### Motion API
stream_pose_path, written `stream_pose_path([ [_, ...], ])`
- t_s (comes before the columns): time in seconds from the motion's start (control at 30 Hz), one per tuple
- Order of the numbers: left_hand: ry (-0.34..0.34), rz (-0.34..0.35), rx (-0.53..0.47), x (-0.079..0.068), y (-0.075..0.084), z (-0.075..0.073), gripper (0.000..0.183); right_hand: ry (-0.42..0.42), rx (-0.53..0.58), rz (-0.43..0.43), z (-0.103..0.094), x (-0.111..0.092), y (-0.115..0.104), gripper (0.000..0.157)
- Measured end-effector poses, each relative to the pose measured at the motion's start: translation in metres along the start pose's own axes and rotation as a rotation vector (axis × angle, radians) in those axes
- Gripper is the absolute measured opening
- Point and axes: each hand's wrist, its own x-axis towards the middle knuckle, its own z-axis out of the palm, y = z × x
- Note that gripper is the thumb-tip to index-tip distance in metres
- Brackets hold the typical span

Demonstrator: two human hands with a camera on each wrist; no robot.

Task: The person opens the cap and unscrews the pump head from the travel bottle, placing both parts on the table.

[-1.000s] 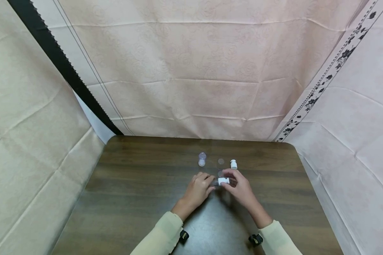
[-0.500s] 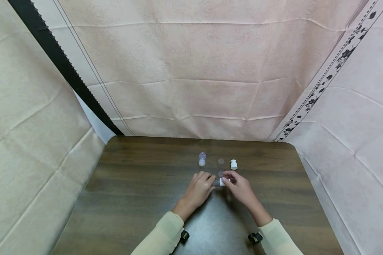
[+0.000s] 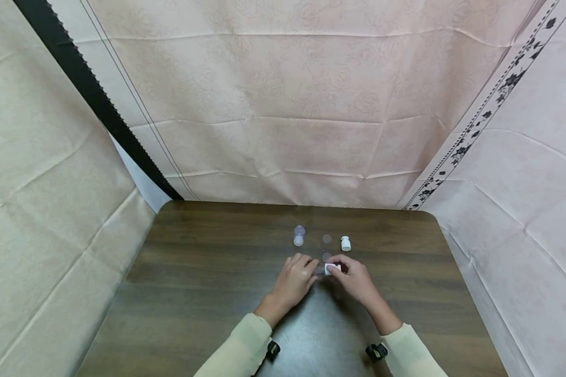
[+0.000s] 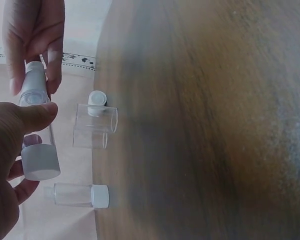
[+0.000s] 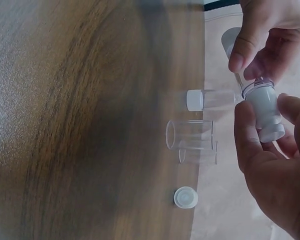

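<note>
I am holding both forearms, in pale cream sleeves, out over the middle, angling them inward so my hands are meeting. My left hand (image 3: 293,279) is lying with its back up, fingers curled and thumb (image 4: 36,114) pressing along what it is gripping. My right hand (image 3: 355,277) is facing it, thumb (image 5: 246,134) and forefinger pinching from the other side, the remaining fingers bending loosely beneath. A dark strap is sitting at each wrist.

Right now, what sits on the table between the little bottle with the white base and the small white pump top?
Two clear cups stand between the capped bottle and the white pump top. The head view shows them faintly; the right wrist view shows them plainly.
</note>
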Motion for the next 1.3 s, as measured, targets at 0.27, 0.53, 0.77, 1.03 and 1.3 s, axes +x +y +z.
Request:
stream_pose_path([
  [0.27, -0.024, -0.067, -0.065, -0.0013, 0.001, -0.0013, 0.037, 0.034, 0.008, -0.074, -0.0014, -0.0022, -0.0022, 0.025],
  [0.53, -0.069, -0.123, -0.14, -0.0012, 0.0019, -0.0041, 0.037, 0.061, 0.052, -0.225, 0.0026, -0.0038, -0.0018, 0.033],
  [0.77, -0.071, -0.13, -0.141, -0.0013, 0.0003, -0.0032, 0.037, 0.062, 0.083, -0.31, 0.0039, -0.0046, -0.0018, 0.041],
  [1.03, -0.043, -0.103, -0.063, -0.0005, -0.0011, -0.0039, 0.037, 0.092, 0.115, -0.084, 0.0002, -0.0031, -0.0001, 0.039],
  [1.3, -0.02, -0.049, -0.014, 0.0014, 0.0002, -0.0035, 0.037, 0.023, 0.023, 0.048, 0.0005, -0.0036, 0.0047, 0.02],
])
